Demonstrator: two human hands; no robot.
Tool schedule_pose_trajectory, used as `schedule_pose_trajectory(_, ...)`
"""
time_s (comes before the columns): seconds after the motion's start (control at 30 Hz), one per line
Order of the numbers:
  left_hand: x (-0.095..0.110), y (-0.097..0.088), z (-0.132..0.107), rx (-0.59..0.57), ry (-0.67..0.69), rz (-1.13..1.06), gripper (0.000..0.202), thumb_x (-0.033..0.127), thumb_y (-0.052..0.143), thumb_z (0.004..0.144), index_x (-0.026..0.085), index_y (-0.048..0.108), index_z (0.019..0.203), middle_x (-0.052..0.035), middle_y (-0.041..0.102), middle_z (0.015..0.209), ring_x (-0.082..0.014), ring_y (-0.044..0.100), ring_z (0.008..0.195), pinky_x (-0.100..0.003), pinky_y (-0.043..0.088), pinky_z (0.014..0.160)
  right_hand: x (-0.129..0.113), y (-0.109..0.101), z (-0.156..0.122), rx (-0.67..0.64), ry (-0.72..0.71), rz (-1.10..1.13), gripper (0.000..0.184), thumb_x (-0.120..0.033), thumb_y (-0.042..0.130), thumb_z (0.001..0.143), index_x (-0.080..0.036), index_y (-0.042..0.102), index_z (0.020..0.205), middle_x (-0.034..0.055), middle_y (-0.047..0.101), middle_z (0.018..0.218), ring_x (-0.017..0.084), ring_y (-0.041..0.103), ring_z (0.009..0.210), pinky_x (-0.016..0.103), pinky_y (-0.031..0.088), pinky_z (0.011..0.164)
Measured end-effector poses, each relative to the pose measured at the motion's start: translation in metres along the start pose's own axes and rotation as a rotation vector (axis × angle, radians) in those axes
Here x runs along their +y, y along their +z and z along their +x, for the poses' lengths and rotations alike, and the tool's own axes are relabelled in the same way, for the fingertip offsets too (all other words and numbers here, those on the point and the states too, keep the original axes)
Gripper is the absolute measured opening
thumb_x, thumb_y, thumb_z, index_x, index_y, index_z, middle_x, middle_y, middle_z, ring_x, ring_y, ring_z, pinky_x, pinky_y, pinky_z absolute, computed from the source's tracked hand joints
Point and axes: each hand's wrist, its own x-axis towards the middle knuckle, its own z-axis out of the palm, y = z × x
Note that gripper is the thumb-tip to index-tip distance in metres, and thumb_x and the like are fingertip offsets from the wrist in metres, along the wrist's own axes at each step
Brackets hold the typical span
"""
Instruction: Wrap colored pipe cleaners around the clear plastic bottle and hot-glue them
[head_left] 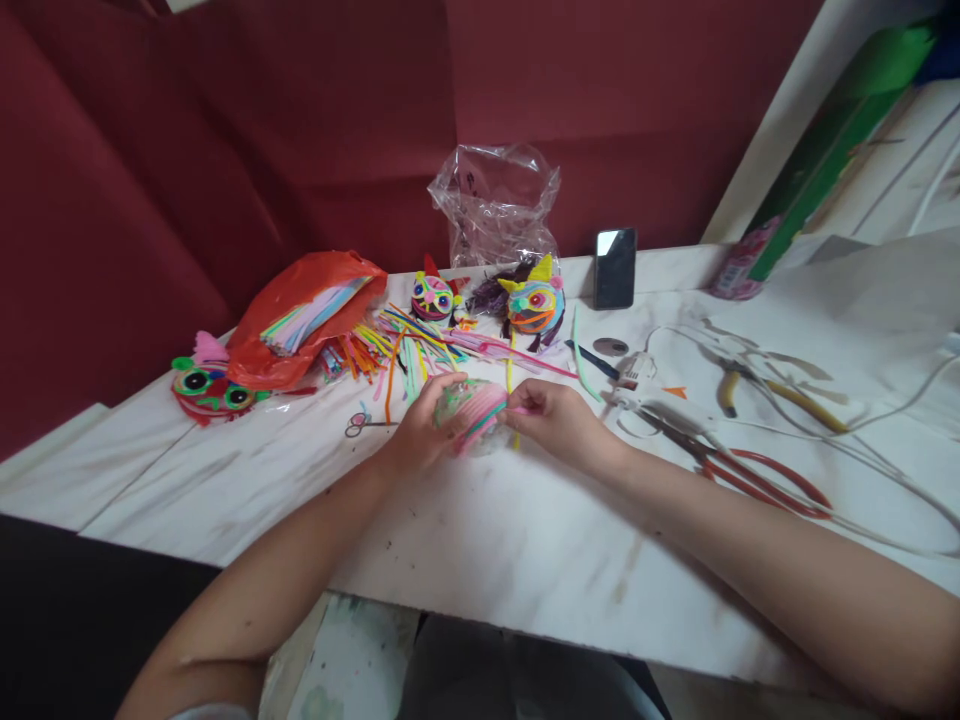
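Note:
A rounded craft piece (480,410), wrapped in pink and teal strands with a greenish, see-through part showing, is held just above the table. My left hand (429,425) is closed around its left side. On its right side my right hand (544,415) pinches a pink pipe cleaner (523,410) against it. A yellow pipe cleaner (511,365) lies behind my right fingers. Several loose pipe cleaners (420,345) in many colours are heaped behind the piece. Small scissors (360,425) rest left of my left hand.
Three finished colourful animal heads (534,305) sit along the back and left. A red plastic bag (300,300) holds more pipe cleaners. To the right lie a glue gun (637,378), orange-handled scissors (772,482), pliers (787,400) and a white cable (885,470). A phone (615,270) leans at the back.

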Motion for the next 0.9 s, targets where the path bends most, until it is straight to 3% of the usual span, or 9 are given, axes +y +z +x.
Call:
schedule_pose_trajectory(0.1, -0.003, -0.002, 0.003, -0.062, 0.003, -0.075, 0.07, 0.066, 0.057, 0.076, 0.019, 0.052, 0.127, -0.0115, 0.055, 0.133, -0.0322, 0.048, 0.128, -0.043, 0.04, 0.105, -0.001, -0.002, 0.003, -0.006, 0.038, 0.062, 0.023, -0.039, 0.068, 0.067, -0.019, 0.057, 0.062, -0.0038, 0.054, 0.054, 0.011, 0.045, 0.052, 0.024, 0.035, 0.051)
schedule_pose_trajectory(0.2, -0.005, -0.004, 0.005, -0.086, -0.026, -0.092, 0.066, 0.063, 0.057, 0.079, 0.019, 0.052, 0.128, -0.0114, 0.055, 0.134, -0.0325, 0.051, 0.125, -0.042, 0.043, 0.102, -0.002, -0.005, 0.006, -0.035, 0.105, 0.138, 0.029, -0.044, 0.07, 0.063, -0.019, 0.056, 0.062, -0.0034, 0.054, 0.054, 0.011, 0.045, 0.05, 0.024, 0.035, 0.05)
schedule_pose_trajectory(0.4, -0.004, -0.003, 0.006, -0.093, -0.012, -0.067, 0.06, 0.059, 0.057, 0.079, 0.02, 0.054, 0.124, -0.0093, 0.057, 0.131, -0.0321, 0.049, 0.127, -0.044, 0.037, 0.108, 0.0, -0.005, 0.009, -0.074, 0.158, 0.215, 0.03, -0.045, 0.071, 0.059, -0.019, 0.055, 0.062, -0.0025, 0.056, 0.056, 0.011, 0.047, 0.052, 0.025, 0.037, 0.052)
schedule_pose_trajectory(0.6, 0.002, -0.005, 0.005, -0.08, -0.018, 0.077, 0.067, 0.051, 0.075, 0.064, 0.022, 0.053, 0.12, -0.0088, 0.056, 0.126, -0.0336, 0.051, 0.122, -0.044, 0.041, 0.103, -0.002, 0.001, 0.001, -0.029, 0.087, 0.09, 0.025, -0.042, 0.065, 0.064, -0.02, 0.054, 0.063, -0.0026, 0.053, 0.056, 0.011, 0.045, 0.052, 0.026, 0.036, 0.053)
schedule_pose_trajectory(0.77, 0.011, -0.009, 0.003, -0.175, -0.071, 0.118, 0.07, 0.047, 0.076, 0.065, 0.023, 0.048, 0.124, -0.008, 0.057, 0.122, -0.0306, 0.058, 0.109, -0.043, 0.048, 0.091, -0.009, 0.006, -0.009, 0.007, 0.019, -0.024, 0.02, -0.038, 0.063, 0.069, -0.019, 0.055, 0.066, -0.0015, 0.056, 0.059, 0.013, 0.049, 0.056, 0.026, 0.038, 0.056)
schedule_pose_trajectory(0.9, 0.011, -0.006, 0.001, -0.102, 0.041, 0.197, 0.076, 0.047, 0.08, 0.058, 0.021, 0.05, 0.123, -0.0099, 0.052, 0.127, -0.0339, 0.05, 0.12, -0.047, 0.041, 0.103, -0.015, 0.006, -0.016, 0.03, -0.062, -0.143, 0.013, -0.031, 0.062, 0.073, -0.02, 0.056, 0.071, 0.0003, 0.061, 0.063, 0.015, 0.054, 0.058, 0.026, 0.041, 0.058)
